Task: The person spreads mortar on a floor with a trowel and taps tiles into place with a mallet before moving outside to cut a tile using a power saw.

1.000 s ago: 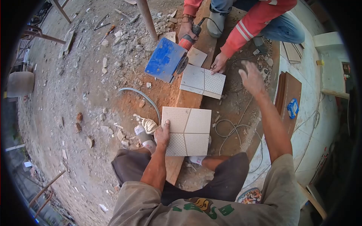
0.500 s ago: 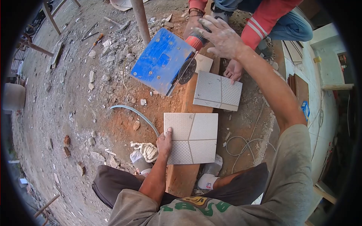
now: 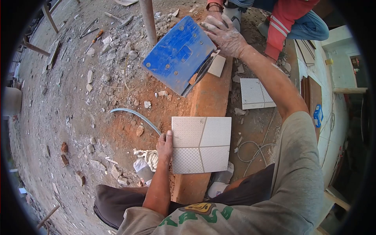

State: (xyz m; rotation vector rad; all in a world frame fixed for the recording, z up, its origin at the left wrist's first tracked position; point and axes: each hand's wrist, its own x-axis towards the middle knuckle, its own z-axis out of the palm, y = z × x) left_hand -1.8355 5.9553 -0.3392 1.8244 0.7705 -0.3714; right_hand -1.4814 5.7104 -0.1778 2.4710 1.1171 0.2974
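Observation:
My left hand (image 3: 165, 145) grips the left edge of a square patterned tile (image 3: 201, 145), its thumb on top. The tile lies over a long wooden beam (image 3: 211, 92) between my feet. My dusty right hand (image 3: 227, 37) is at the top, by the upper right end of a blue-plated cutting tool (image 3: 178, 53) with a dark disc (image 3: 203, 70). Its fingers are bent over the tool's handle area, where a co-worker's hand also reaches. Whether it grasps the handle is hidden.
A co-worker in red sleeves (image 3: 288, 19) crouches at the top right. A second patterned tile (image 3: 255, 93) rests right of the beam, and a small tile piece (image 3: 216, 65) lies on it. Rope (image 3: 150, 158), a hose (image 3: 137, 114), a cable (image 3: 250, 152), a hammer (image 3: 123, 20) and rubble surround them.
My right hand has come down to the tool, which has shifted right and turned. The second tile has moved right, out of the co-worker's hand. My held tile has shifted slightly right.

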